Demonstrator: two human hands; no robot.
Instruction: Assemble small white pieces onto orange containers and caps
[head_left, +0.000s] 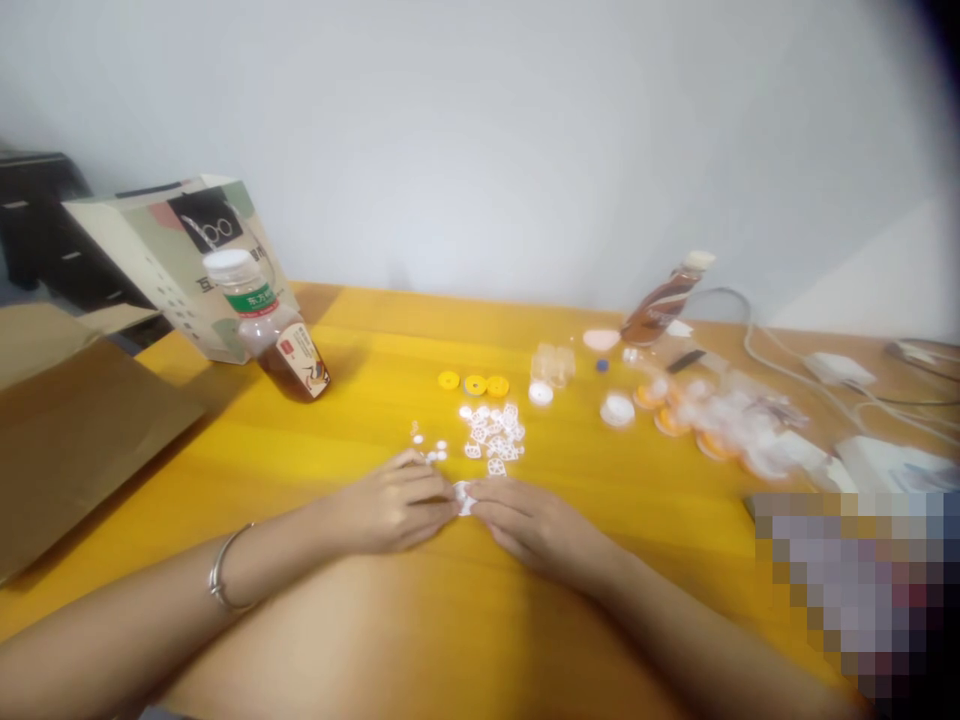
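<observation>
- On my feed, the left hand (412, 502) and right hand (525, 512) pinch one small white piece (464, 498) — it sits between the two.
- White openwork pieces (495, 432) lie just beyond — yellow discs (475, 385) farther back.

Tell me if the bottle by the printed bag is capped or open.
Capped: a white cap covers the top of the bottle.

Smooth wood-look tbl (367, 340), shiny mtl bracelet (215, 578)
</observation>
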